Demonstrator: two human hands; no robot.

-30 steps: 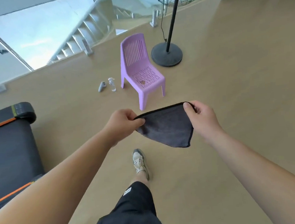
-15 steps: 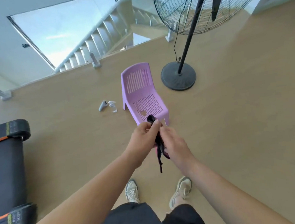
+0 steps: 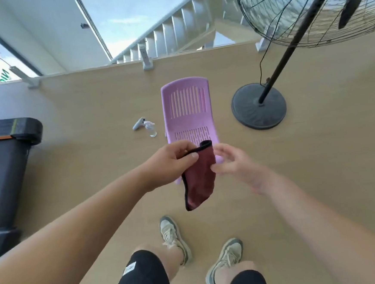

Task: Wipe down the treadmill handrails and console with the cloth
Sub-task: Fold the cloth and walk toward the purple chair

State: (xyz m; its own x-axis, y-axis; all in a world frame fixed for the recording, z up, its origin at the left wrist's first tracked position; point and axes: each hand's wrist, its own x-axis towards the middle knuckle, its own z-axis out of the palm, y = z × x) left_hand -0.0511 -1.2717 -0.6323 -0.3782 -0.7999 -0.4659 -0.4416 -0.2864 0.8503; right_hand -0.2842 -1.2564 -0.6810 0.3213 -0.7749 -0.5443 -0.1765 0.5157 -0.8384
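Note:
A dark reddish cloth (image 3: 199, 176) with a black hem hangs folded in front of me. My left hand (image 3: 172, 163) pinches its top edge between thumb and fingers. My right hand (image 3: 233, 163) is just right of the cloth, blurred, fingers spread and loosely curved; its thumb is at the cloth's side and I cannot tell if it touches. The treadmill's (image 3: 3, 169) black rear end with an orange stripe lies at the left edge. Its handrails and console are out of view.
A purple plastic chair (image 3: 187, 110) stands right behind the cloth. A small spray bottle (image 3: 150, 129) and a grey handheld object (image 3: 138, 123) lie on the floor left of it. A standing fan's round base (image 3: 259, 106) is at the right. A stairwell opening lies beyond.
The cloth went from stretched between both hands, to bunched between them, to hanging from my left hand alone. My right hand has let go and moved right. The view has tilted upward.

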